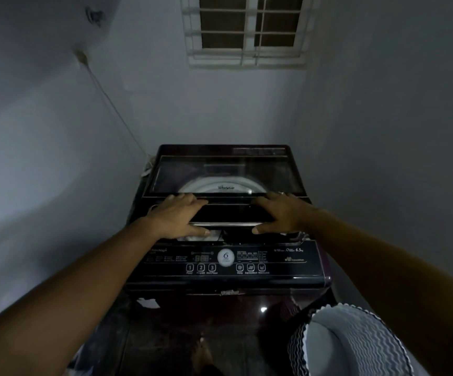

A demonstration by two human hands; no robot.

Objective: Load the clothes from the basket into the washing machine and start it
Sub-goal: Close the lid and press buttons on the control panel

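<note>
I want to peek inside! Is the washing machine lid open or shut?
Slightly open. The left hand and right hand grip the front edge of the lid, thumbs under it, and a gap shows below that edge.

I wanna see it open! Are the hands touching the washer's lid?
Touching. Head view: left hand and right hand grip the lid, fingers on top, thumbs under its edge.

A dim, narrow corner between pale grey-blue walls (396, 131). High on the back wall sits a white-framed window (247, 31) with a white grille, dark behind. A thin cord (111, 104) slants down the left wall
</note>
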